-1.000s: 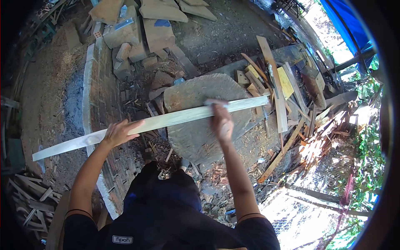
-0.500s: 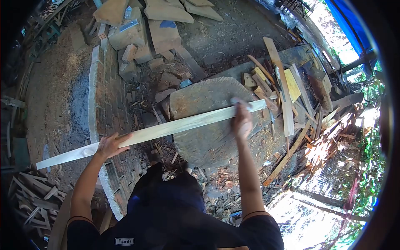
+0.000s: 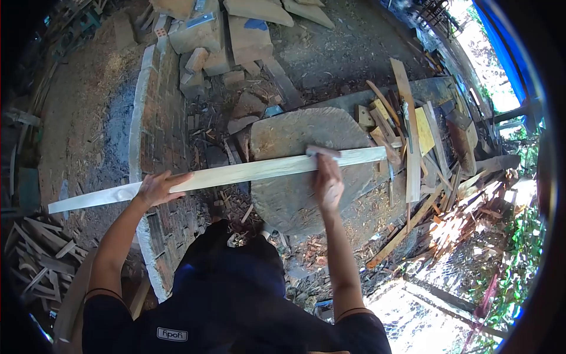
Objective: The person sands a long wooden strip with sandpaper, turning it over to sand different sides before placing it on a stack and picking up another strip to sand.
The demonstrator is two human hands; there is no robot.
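Observation:
A long, pale wooden strip (image 3: 253, 171) lies across a thick, weathered wood slab (image 3: 289, 206), its left end reaching out over a low brick wall (image 3: 154, 118). My left hand (image 3: 156, 190) grips the strip left of the slab, thumb and fingers around its width. Over the slab, my right hand (image 3: 328, 186) is closed on a small flat sanding block (image 3: 323, 152), pressed to the strip's upper face. The block looks pinkish-brown and slightly blurred; its underside is hidden.
Several boards and offcuts, with a longer plank (image 3: 407, 130) among them, lie right of the slab. Bricks and stone blocks (image 3: 247, 41) are stacked beyond it. A scrap wood heap (image 3: 41, 265) sits at lower left; chips litter the ground.
My right hand has slid the sanding block leftward along the strip. My left hand keeps its grip at about the same part of the strip. The view has shifted slightly.

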